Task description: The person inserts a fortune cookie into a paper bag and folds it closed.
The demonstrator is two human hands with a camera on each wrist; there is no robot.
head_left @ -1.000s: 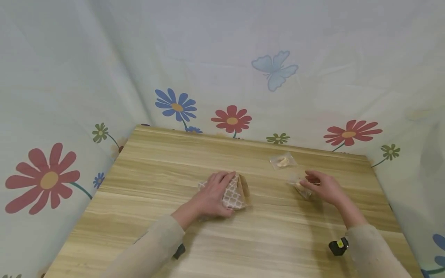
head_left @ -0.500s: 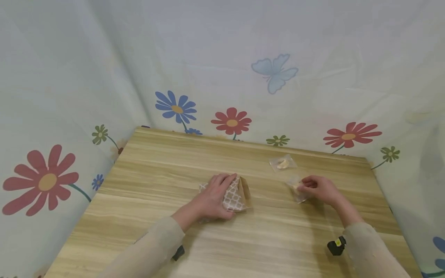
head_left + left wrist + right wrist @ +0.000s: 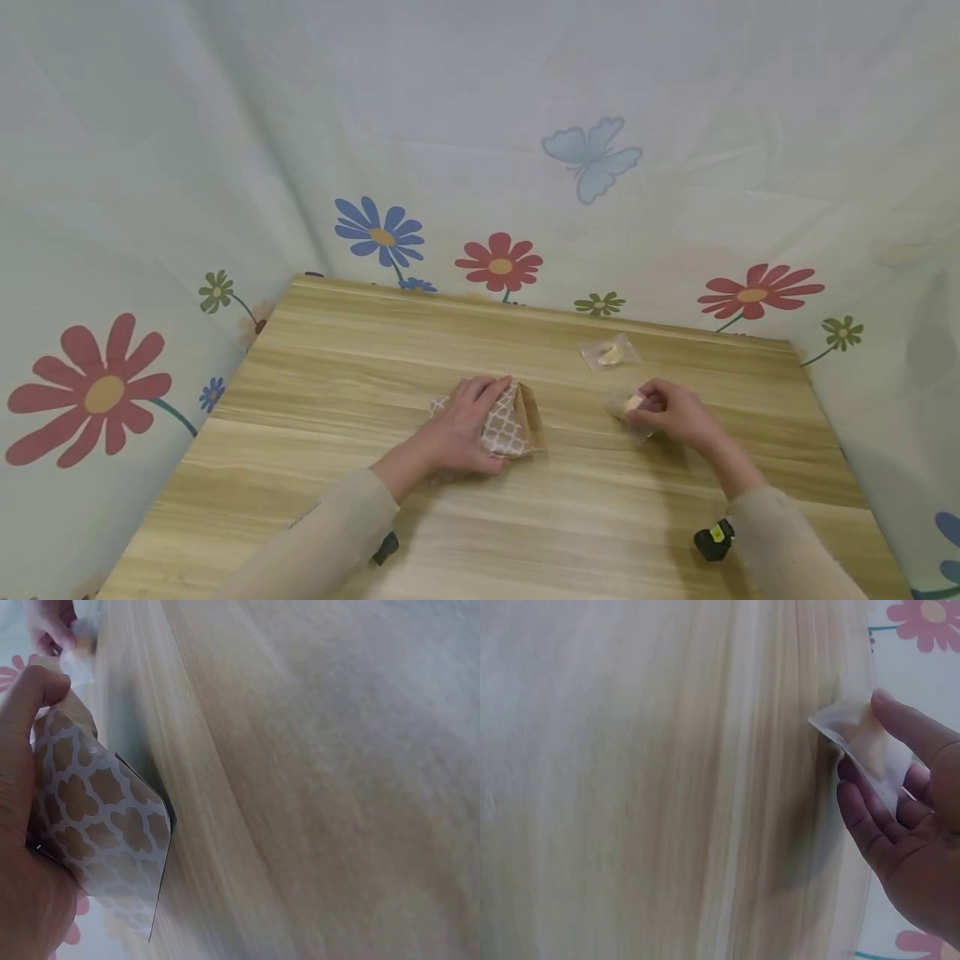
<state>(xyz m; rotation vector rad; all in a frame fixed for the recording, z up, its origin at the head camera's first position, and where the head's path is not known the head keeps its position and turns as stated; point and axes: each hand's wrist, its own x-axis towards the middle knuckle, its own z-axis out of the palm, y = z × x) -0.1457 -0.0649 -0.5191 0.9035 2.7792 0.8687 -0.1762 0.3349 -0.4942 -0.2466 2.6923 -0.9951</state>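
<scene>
Near the middle of the counter point(image 3: 540, 533), your left hand point(image 3: 459, 427) grips a brown paper bag point(image 3: 504, 429) with a white lattice pattern, its open end facing your right hand point(image 3: 678, 417). That right hand pinches a clear packet point(image 3: 877, 746) with a pale piece inside, over the counter to the right of the bag and well apart from it. Just beyond your right hand, a second clear packet point(image 3: 610, 353) lies flat on the counter, before a flower-printed backdrop point(image 3: 450, 158).
</scene>
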